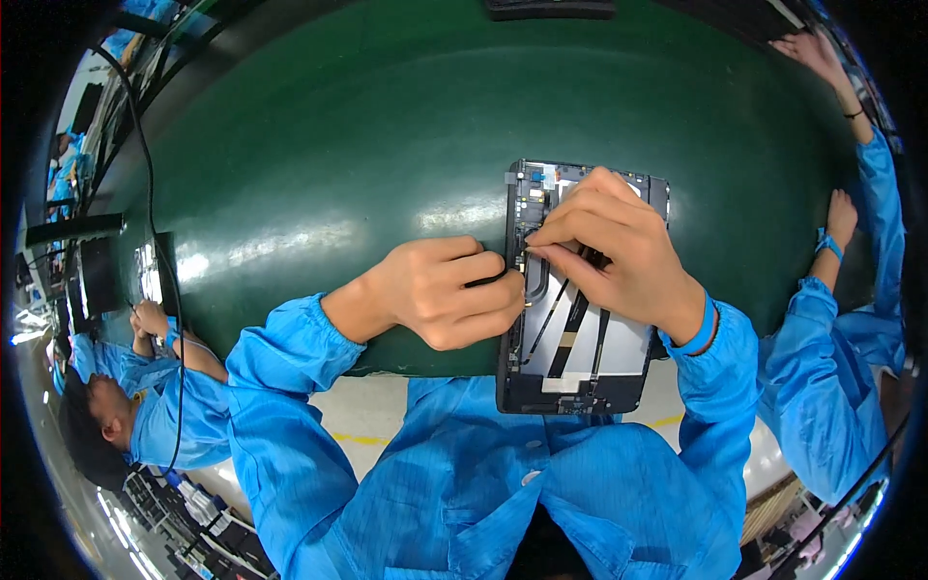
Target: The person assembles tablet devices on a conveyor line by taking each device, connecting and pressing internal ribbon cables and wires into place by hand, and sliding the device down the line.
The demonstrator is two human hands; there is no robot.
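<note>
An opened tablet lies at the near edge of the green table, its lower end reaching past the edge. Inside it are a silvery-white battery panel, black flex cables and a narrow circuit strip along the left side. My right hand reaches over the tablet, thumb and forefinger pinched together at the circuit strip; whatever is between them is too small to make out. My left hand is closed, its curled fingertips against the tablet's left edge beside the strip. What those fingers hold, if anything, is hidden.
The green table curves around ahead of me. A black object sits at its far edge. A dark cable hangs at the left. One co-worker sits left; blue sleeves and hands of others show at right.
</note>
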